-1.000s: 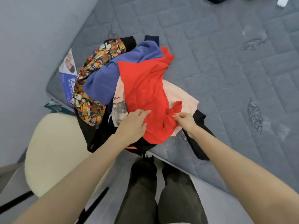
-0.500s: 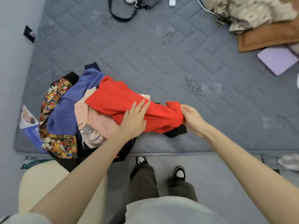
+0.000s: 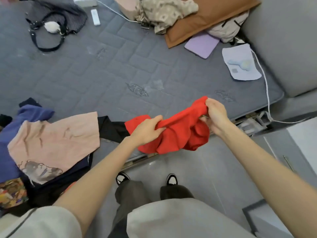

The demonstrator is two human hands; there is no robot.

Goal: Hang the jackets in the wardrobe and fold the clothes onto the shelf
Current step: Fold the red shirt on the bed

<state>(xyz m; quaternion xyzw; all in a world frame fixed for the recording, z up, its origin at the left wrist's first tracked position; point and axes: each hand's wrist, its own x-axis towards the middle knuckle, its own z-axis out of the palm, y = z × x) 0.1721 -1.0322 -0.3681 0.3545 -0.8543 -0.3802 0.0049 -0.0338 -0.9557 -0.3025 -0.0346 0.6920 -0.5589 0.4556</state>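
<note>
grey quilted mattress (image 3: 120,69) beside grey floor (image 3: 205,160)

The red garment (image 3: 181,134) is seen as soft, matt cloth, heavily creased. The mattress (image 3: 103,74) is covered in grey quilted fabric, matt and stitched in blocks. The pink T-shirt (image 3: 56,134) is made of thin, wrinkled cloth bearing a print. The floor tiles (image 3: 214,169) are finished smooth and faintly glossy.

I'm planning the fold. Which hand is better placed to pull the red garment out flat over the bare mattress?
Right, probably. The right hand grips the red garment at its far end, by bare mattress; the left hand holds the bunched part nearer the clothes pile.
</note>
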